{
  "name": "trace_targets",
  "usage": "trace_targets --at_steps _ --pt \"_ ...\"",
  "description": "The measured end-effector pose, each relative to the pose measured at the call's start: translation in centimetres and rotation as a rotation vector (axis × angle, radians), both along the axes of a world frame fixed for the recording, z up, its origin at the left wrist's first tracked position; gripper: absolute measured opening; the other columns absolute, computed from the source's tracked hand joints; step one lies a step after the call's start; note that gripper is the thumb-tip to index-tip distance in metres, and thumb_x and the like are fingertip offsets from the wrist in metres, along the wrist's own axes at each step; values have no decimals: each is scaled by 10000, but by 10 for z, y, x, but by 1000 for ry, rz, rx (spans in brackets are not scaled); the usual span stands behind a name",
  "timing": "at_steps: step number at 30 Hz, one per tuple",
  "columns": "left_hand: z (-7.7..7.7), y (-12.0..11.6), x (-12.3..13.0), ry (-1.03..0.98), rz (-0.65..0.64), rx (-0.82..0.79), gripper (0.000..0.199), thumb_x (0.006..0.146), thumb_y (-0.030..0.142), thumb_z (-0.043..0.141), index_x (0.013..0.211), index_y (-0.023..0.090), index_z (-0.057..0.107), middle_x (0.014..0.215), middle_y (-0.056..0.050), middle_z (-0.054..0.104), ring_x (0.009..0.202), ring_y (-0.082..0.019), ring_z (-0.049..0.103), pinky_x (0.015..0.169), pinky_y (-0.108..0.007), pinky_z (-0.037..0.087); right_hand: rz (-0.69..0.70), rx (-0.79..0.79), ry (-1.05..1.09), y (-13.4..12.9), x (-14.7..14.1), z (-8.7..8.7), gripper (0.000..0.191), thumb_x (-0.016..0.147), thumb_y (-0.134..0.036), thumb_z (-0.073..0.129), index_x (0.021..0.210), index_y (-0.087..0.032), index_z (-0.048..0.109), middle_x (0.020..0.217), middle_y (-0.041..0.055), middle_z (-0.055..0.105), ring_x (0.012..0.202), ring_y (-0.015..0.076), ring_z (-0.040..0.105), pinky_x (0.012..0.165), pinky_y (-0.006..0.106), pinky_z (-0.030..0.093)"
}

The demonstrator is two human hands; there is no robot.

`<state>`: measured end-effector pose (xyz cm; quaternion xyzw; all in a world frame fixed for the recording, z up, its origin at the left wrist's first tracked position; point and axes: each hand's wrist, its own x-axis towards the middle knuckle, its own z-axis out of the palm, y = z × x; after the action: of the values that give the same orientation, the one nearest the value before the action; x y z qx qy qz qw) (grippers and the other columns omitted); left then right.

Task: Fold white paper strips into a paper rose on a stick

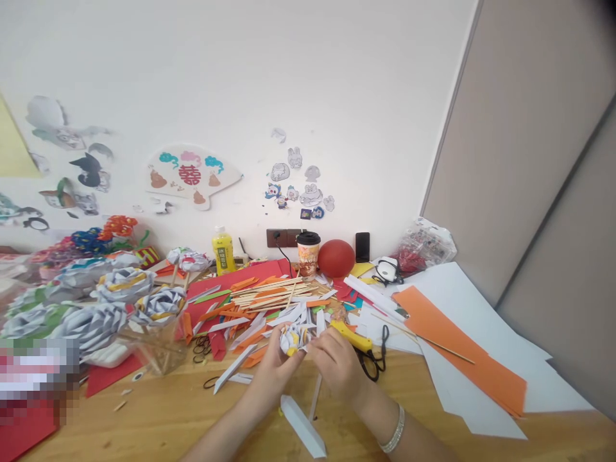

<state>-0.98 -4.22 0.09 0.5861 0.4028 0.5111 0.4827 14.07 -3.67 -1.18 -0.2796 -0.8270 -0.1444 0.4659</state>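
Observation:
My left hand (274,362) is closed around a small paper flower (291,339) with white and yellow folded petals. Close against the flower's right side, my right hand (334,362) has its fingers pinched together; what they hold is hidden. A thin stick (316,398) shows below the hands, pointing down toward the table. Just under it lies a folded white paper strip (303,425). Behind my right hand rests a yellow glue gun (353,336) with a black cord.
Folded strips and wooden sticks (269,295) are heaped beyond my hands. Large finished paper flowers (91,324) fill the left side. Orange paper (462,353) lies on white sheets (510,333) at right. A lidded cup (308,253), red balloon (336,258) and yellow bottle (223,251) stand by the wall.

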Motion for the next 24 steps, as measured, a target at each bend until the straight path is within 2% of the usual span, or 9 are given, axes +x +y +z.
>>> trace_targets --at_steps 3,5,10,12,14,18,21,24 --pt "2 0 0 -63 -28 -19 358 720 315 603 1029 185 478 1035 -50 611 978 -224 533 834 -317 412 70 -106 153 2 0 4 154 887 -145 415 922 -187 559 818 50 591 761 166 503 663 316 448" --pt "4 -1 1 -107 -40 -31 365 721 326 609 1031 178 489 1010 -53 625 949 -223 547 822 -321 422 89 -129 201 3 -1 5 159 887 -148 417 929 -198 562 817 43 596 770 161 516 674 316 461" --pt "6 -5 6 -184 -54 -60 361 710 337 627 1018 182 521 1070 -58 618 997 -225 543 866 -325 413 -12 65 121 0 -4 -2 205 844 -75 450 966 -166 587 746 68 621 692 174 528 580 301 460" --pt "3 -4 7 -228 -60 -73 357 711 338 627 1018 186 525 1086 -57 617 1010 -225 542 868 -326 415 -8 60 135 -1 -6 -3 233 836 -70 460 1006 -164 588 799 82 642 731 182 552 612 312 471" --pt "-1 -1 6 -248 -56 -82 363 708 333 631 1023 185 526 1073 -59 623 991 -222 550 861 -327 421 40 -68 233 -1 -6 -1 220 838 -101 473 993 -187 604 837 70 651 763 179 569 670 324 479" --pt "-5 5 2 -222 -32 -76 410 695 324 642 1056 180 513 1047 -70 624 986 -232 548 853 -338 425 175 -447 475 3 -3 10 144 832 -214 517 874 -215 655 824 41 651 785 168 588 724 312 484" --pt "-6 6 -1 -190 -49 -71 407 700 317 633 1063 188 502 1046 -64 616 1000 -234 538 854 -346 423 279 -650 534 6 2 16 151 828 -252 530 822 -197 670 814 44 644 788 167 593 715 294 487" --pt "-5 5 -2 -149 -71 -69 385 709 324 624 1048 189 502 1065 -63 607 1007 -236 532 842 -343 425 376 -769 534 8 7 20 169 820 -292 545 818 -190 680 818 46 634 800 169 587 715 293 485"
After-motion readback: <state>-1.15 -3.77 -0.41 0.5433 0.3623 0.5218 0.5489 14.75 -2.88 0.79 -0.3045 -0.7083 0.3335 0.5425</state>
